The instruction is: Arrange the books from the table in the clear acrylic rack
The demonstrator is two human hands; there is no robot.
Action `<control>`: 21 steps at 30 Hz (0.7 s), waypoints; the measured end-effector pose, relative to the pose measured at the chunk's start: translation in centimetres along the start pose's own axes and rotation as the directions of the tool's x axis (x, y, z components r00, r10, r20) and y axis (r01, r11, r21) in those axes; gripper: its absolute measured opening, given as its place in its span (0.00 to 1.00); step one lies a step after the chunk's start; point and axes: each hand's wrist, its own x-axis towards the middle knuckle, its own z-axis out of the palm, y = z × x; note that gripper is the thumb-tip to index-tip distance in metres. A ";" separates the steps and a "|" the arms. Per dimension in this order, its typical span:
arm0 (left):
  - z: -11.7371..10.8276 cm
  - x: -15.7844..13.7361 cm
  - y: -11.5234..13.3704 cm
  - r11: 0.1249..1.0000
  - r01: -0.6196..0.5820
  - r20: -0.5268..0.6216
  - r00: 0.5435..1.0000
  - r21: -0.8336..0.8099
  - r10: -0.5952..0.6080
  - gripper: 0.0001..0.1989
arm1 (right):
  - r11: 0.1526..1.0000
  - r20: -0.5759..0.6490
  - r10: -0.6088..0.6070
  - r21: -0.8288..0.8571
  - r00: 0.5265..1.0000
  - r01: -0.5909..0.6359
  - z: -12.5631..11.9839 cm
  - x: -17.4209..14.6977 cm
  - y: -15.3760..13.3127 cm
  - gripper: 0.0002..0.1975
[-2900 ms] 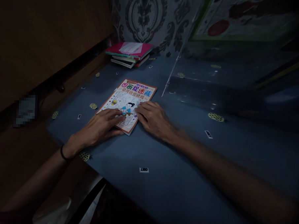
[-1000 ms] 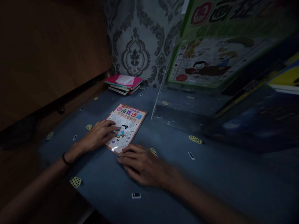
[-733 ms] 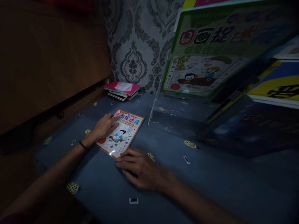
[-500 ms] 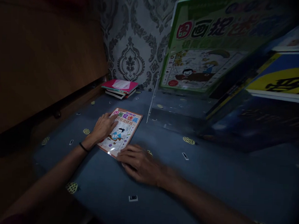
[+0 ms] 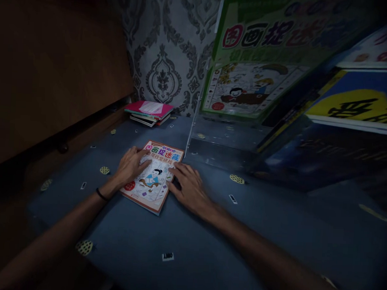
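A picture book (image 5: 153, 190) with an orange border, colourful Chinese characters and a figure in blue lies face up on the dark blue cloth. My left hand (image 5: 130, 167) holds its left side, thumb across the cover and fingers along the edge. On the opposite side, my right hand (image 5: 188, 185) grips the right edge, fingertips on the cover's margin and thumb lower down. The fingers' undersides are hidden. The book's lower edge shows its thickness.
A small stack of books (image 5: 150, 112) with a pink top lies by the patterned wall (image 5: 165, 45). At right, a clear stand (image 5: 195, 115) holds a green book (image 5: 247, 79), with a blue and yellow book (image 5: 358, 101) beside it. A wooden panel (image 5: 62, 71) borders the left.
My right hand has moved up from the book's lower right corner to its right edge. The glare on the cover is gone, and the view has shifted slightly.
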 end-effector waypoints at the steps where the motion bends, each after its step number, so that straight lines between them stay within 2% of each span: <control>1: 0.0 0.0 0.1 1.000 0.002 0.008 1.000 -0.007 -0.002 0.21 | 1.000 0.006 0.027 -0.010 1.000 -0.027 -0.1 0.1 0.1 0.20; 5: -0.1 0.0 0.3 0.995 0.020 0.009 1.000 -0.102 -0.019 0.22 | 0.997 0.030 0.069 -0.040 0.997 -0.068 -0.1 0.2 0.3 0.22; 7: -0.3 0.2 0.2 0.947 0.108 0.001 0.994 -0.304 -0.113 0.22 | 0.997 0.032 0.061 -0.056 0.998 -0.059 0.0 0.2 0.3 0.22; 8: -0.4 0.4 0.1 0.870 0.180 0.015 0.981 -0.459 -0.195 0.22 | 0.996 0.033 0.058 -0.066 0.998 -0.056 0.1 0.2 0.3 0.23; 10: -0.5 0.8 -0.1 0.617 0.302 0.091 0.933 -0.727 -0.349 0.21 | 0.994 0.038 0.068 -0.085 0.997 -0.065 0.2 0.1 0.3 0.23; 12: -0.5 1.1 -0.3 0.395 0.364 0.181 0.885 -0.843 -0.428 0.21 | 0.992 0.055 0.083 -0.099 0.995 -0.077 0.2 0.1 0.3 0.24; 14: -0.4 1.3 -0.4 0.295 0.404 0.252 0.862 -0.866 -0.440 0.20 | 0.991 0.069 0.087 -0.106 0.994 -0.079 0.3 0.0 0.3 0.25; 17: -0.2 1.2 -0.1 0.153 0.466 0.375 0.834 -0.871 -0.405 0.12 | 0.992 0.074 0.064 -0.115 0.995 -0.055 0.5 0.0 0.4 0.28; 21: -0.2 0.8 0.4 0.065 0.491 0.442 0.828 -0.869 -0.346 0.07 | 0.990 0.054 0.047 -0.132 0.997 -0.040 1.1 -0.1 0.8 0.32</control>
